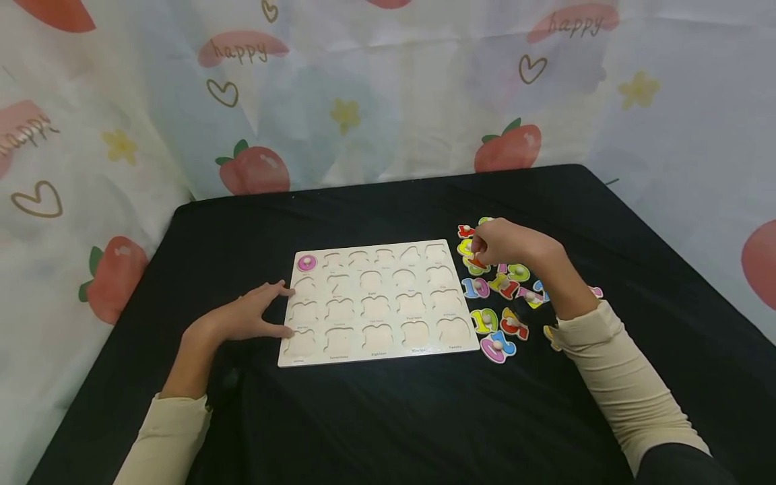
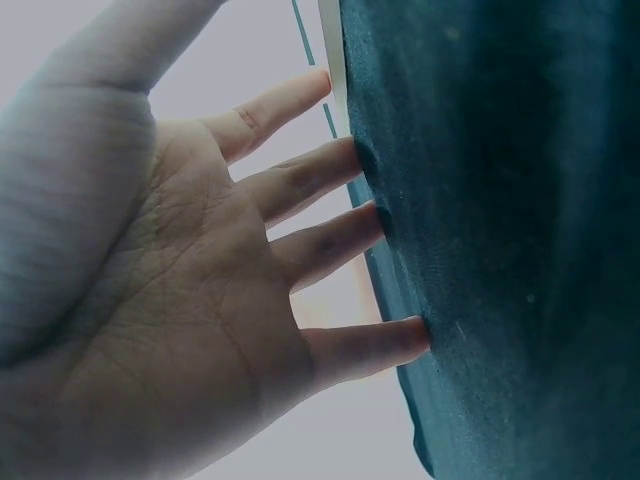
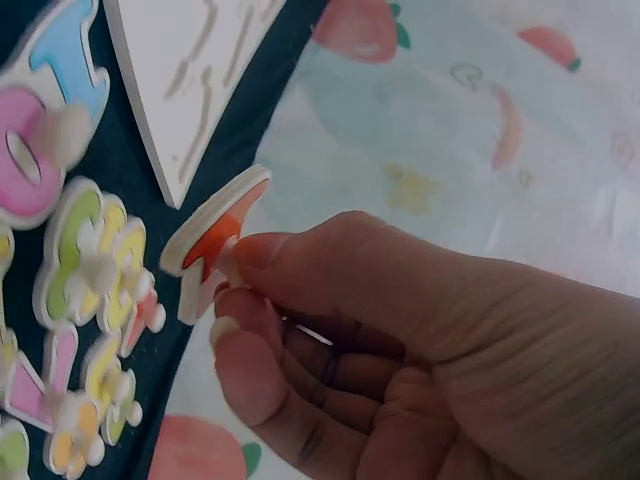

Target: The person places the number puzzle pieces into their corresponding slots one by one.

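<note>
The board (image 1: 357, 295) looks wooden, the tablecloth (image 1: 388, 417) matt

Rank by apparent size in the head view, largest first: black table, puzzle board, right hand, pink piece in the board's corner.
1. Black table
2. Puzzle board
3. Right hand
4. Pink piece

Left hand (image 2: 195, 275) is showing its palm; straight fingers (image 2: 330, 245) are pointing, spread, at dark cloth (image 2: 510, 240); index tip (image 2: 318, 84) is sitting at pale board edge (image 2: 333, 50); thumb (image 2: 150, 40) is running off frame.
</note>
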Motion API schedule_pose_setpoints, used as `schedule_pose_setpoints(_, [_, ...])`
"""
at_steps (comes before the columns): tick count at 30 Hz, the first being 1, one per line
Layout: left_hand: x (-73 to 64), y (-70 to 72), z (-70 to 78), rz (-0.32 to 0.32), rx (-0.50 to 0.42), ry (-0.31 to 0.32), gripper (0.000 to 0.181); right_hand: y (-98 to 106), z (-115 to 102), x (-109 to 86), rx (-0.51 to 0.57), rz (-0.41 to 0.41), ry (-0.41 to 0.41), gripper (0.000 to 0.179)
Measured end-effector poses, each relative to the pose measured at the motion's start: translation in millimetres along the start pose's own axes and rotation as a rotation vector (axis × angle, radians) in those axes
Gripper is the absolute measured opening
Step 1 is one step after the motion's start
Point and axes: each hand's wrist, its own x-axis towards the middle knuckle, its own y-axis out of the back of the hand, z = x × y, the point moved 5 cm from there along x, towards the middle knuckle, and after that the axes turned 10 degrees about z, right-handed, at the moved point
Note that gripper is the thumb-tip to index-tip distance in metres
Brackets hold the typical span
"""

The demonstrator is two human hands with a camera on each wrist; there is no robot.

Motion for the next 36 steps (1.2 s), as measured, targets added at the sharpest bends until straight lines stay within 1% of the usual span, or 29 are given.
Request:
schedule_pose_setpoints(5, [-0.2,-0.1,0.2,0.004,-0.011,-0.014,0.083,-9.1,-4.6,7.8,0.006,0.001,0.040,0.024])
schedule_pose_setpoints(6, [-0.1,0.2,0.4,0.005,-0.012,-0.016,0.083,-10.7,-5.2,9.4,0.009,0.001,0.044,0.025])
schedule_pose_setpoints(8, [-0.2,0.5,0.8,0.008,-0.010,-0.016,0.082,-13.7,-5.9,12.1,0.010,-0.004,0.050,0.023])
schedule_pose_setpoints(11, [-0.6,1.2,1.7,0.009,-0.007,-0.014,0.083,-17.3,-8.2,16.1,0.000,-0.013,0.060,0.014])
schedule_pose_setpoints(14, [-1.4,2.0,2.5,0.012,-0.007,-0.012,0.084,-20.0,-12.5,20.6,-0.032,-0.008,0.069,0.006])
schedule_pose_setpoints(18, [-1.8,2.1,2.5,0.012,-0.012,-0.003,0.084,-26.8,-20.8,28.1,-0.073,-0.013,0.084,0.007])
schedule_pose_setpoints(23, [-1.0,0.6,0.9,0.008,-0.009,0.010,0.085,-36.0,-36.8,36.9,-0.098,-0.034,0.114,0.007])
schedule_pose_setpoints(28, [0.2,1.1,0.7,0.012,-0.006,0.016,0.085,-38.2,-53.1,46.5,-0.121,-0.035,0.130,0.012])
schedule_pose_setpoints(32, [-0.5,1.1,0.3,0.014,-0.002,0.017,0.086,-39.0,-65.8,55.0,-0.131,-0.040,0.161,0.013])
schedule_pose_setpoints(36, [-0.5,0.2,0.0,0.014,-0.007,0.005,0.085,-42.7,-77.7,65.1,-0.147,-0.045,0.214,0.011])
